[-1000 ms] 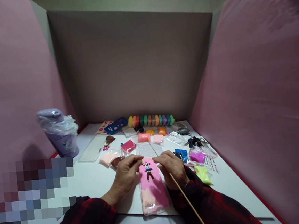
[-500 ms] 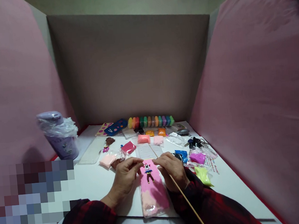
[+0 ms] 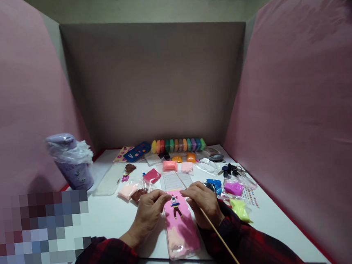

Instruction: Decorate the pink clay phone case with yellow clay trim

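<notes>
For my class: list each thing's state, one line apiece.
Pink-and-peach rectangular case: lying flat, bearing a small figure
Long thin wooden stick: slanted, held in the right hand
White printed paper sheet: flat, beyond the case
Blue decorated rectangular case: overlapping a yellow patterned case
Purple container: top wrapped in clear plastic
Multicoloured packets: lined up

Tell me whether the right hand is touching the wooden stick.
Touching: the head view shows the right hand holding the wooden stick, fingers covering part of it.
</notes>
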`<act>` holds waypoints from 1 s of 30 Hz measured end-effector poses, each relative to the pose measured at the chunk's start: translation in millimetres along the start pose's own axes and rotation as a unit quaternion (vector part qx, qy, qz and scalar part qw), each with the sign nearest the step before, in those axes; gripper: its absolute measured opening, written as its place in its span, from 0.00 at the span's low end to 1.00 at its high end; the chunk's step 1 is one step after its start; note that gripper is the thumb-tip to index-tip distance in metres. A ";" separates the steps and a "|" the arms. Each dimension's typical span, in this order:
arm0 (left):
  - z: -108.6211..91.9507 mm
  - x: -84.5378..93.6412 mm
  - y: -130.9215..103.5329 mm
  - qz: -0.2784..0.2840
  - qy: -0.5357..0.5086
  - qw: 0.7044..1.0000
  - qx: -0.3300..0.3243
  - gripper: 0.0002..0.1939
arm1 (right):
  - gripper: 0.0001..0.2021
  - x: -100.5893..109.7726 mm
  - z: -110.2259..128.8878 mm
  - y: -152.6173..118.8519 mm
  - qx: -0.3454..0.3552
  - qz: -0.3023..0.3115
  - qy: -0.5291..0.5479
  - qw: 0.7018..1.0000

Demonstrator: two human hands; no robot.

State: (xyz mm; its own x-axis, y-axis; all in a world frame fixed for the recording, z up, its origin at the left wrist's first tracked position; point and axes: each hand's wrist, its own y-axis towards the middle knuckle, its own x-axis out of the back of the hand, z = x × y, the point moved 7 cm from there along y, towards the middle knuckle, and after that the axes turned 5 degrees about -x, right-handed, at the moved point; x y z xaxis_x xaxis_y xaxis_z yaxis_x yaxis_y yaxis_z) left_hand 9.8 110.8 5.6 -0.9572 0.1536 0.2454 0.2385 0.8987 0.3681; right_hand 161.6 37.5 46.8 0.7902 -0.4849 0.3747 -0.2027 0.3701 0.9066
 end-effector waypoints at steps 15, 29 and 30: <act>-1.2 3.9 0.4 -0.028 -0.025 0.999 -0.007 0.05 | 0.10 -0.8 -1.7 -0.3 -0.005 -0.003 0.001 1.000; -1.6 5.5 1.3 -0.035 -0.009 0.999 -0.006 0.12 | 0.11 -0.7 -1.2 0.5 0.000 0.000 0.002 1.000; 1.6 4.1 0.9 -0.033 -0.030 0.999 0.008 0.12 | 0.11 -0.7 -1.3 0.3 0.000 0.000 0.002 1.000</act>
State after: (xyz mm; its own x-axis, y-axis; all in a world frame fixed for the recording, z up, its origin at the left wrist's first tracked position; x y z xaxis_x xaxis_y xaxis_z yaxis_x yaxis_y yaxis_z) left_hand 5.8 112.9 5.4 -0.9788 0.1183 0.1672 0.1731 0.9143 0.3662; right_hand 161.7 39.0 46.5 0.7920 -0.4820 0.3748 -0.2038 0.3700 0.9064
